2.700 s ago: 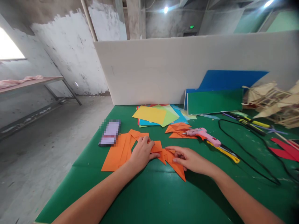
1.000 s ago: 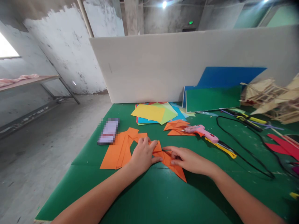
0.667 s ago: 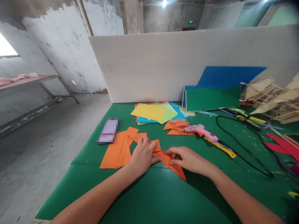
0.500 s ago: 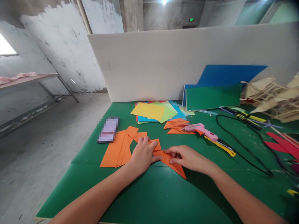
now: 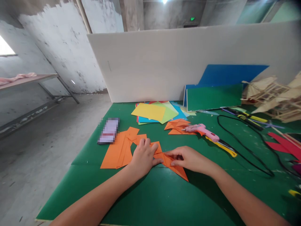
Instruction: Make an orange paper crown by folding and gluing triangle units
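A folded piece of orange paper (image 5: 178, 171) lies low over the green table, its pointed end toward me on the right. My left hand (image 5: 145, 155) grips its left part, the thumb along the near edge and the fingers curled over the top. My right hand (image 5: 185, 159) pinches the paper's middle between thumb and fingers. Left of my left hand lie flat and folded orange sheets (image 5: 111, 153), some overlapping. Beyond my hands, another folded orange piece (image 5: 176, 125) rests partly under the tip of a pink glue gun (image 5: 204, 131).
A phone (image 5: 109, 130) lies at the left. Behind my hands is a stack of coloured paper (image 5: 149, 111). A black cable (image 5: 244, 160) loops across the right side, near red pieces (image 5: 285, 146) and a wooden model (image 5: 277, 97). Green and blue boards (image 5: 213, 97) lean against a white panel (image 5: 150, 66).
Both hands keep their hold on the folded orange paper. Its near point has shifted very slightly toward me; the other things stay where they were.
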`<state>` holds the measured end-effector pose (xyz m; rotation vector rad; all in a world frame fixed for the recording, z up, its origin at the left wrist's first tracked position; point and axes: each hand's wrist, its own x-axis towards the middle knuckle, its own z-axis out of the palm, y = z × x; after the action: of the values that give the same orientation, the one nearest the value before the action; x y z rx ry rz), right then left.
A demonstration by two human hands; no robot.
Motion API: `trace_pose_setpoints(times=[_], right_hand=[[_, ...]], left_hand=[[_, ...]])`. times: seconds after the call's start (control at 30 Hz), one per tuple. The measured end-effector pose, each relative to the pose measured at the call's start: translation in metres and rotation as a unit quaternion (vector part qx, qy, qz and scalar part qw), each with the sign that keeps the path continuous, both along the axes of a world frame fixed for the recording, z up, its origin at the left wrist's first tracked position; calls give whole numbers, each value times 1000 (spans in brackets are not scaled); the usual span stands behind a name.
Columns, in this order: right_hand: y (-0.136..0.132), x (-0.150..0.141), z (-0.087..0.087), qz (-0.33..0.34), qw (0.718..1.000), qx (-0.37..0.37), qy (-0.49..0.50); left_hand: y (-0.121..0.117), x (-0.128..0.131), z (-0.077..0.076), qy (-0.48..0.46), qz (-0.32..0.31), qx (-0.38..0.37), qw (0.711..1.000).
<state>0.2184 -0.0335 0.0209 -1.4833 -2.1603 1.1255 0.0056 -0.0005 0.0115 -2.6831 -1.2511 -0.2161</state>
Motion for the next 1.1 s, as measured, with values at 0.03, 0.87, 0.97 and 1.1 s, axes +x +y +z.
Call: trace_pose_setpoints(times=[0.03, 0.87, 0.97, 1.1], right_hand=[[0, 0, 0, 2, 1000, 4, -1], [0, 1, 0, 44, 998, 50, -12], [0, 1, -1, 48, 997, 63, -18], [1, 2, -2, 51, 994, 85, -53]], left_hand=[[0, 0, -1, -3, -2, 1, 1000], [0, 1, -1, -46, -23, -101, 994], [2, 0, -2, -66, -29, -127, 989], [4, -1, 1, -86, -39, -163, 982]])
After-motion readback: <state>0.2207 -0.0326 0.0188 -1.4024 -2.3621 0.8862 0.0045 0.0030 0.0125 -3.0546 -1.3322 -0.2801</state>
